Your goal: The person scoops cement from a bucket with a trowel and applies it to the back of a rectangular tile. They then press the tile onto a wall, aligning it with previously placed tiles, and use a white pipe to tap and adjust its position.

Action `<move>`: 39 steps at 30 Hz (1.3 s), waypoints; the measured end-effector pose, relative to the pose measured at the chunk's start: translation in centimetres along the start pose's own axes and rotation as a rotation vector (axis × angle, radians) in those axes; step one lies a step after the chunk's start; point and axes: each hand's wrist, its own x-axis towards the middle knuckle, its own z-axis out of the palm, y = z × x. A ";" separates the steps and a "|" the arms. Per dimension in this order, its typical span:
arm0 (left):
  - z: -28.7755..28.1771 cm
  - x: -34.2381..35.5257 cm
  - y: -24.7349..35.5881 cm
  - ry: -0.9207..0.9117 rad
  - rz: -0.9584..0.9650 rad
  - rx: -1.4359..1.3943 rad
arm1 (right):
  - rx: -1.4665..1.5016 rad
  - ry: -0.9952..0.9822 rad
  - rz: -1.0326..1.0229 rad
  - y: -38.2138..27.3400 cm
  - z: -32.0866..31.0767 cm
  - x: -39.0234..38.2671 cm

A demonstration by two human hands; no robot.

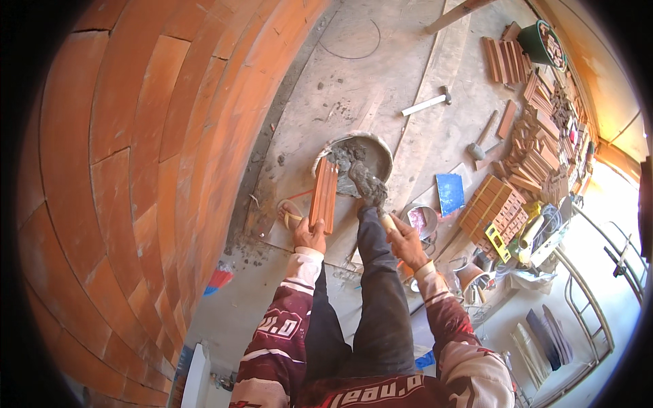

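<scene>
My left hand is closed round the near end of a ridged orange clay brick, whose far end reaches over the rim of a round mortar tub. In my right hand is the wooden handle of a trowel; its blade is coated with wet grey mortar and hangs over the tub's near right side. More grey mortar lies inside the tub, piled toward its left and far side. The brick and the trowel are apart, with the tub's inside showing between them.
An orange brick wall rises close on my left. A white-handled hammer and a mallet lie on the floor. Stacked bricks, a blue board, a bucket and a yellow level are to the right.
</scene>
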 end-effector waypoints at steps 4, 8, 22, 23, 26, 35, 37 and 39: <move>1.4 0.6 1.6 0.018 0.174 0.225 | -0.106 0.135 -0.098 -0.4 2.5 -1.9; 2.1 0.9 2.4 0.028 0.264 0.268 | -0.124 0.184 -0.147 -2.3 5.0 -2.8; 3.1 1.2 -1.7 -0.088 0.084 0.108 | -0.663 0.170 -0.271 -6.2 5.5 -5.6; 3.0 1.3 -1.9 -0.114 0.065 0.131 | -0.678 0.149 -0.238 -6.4 5.2 -5.9; 2.6 0.8 -0.1 -0.147 -0.109 -0.158 | -0.719 0.177 -0.335 -5.4 4.8 -6.4; 1.5 1.0 3.2 -0.212 -0.273 -0.447 | -0.842 0.226 -0.609 0.6 4.5 -4.7; 1.4 1.0 3.9 -0.237 -0.322 -0.490 | -0.828 0.243 -0.634 1.2 4.8 -4.2; 1.1 1.1 4.3 -0.274 -0.356 -0.516 | -0.821 0.272 -0.660 1.7 5.1 -3.8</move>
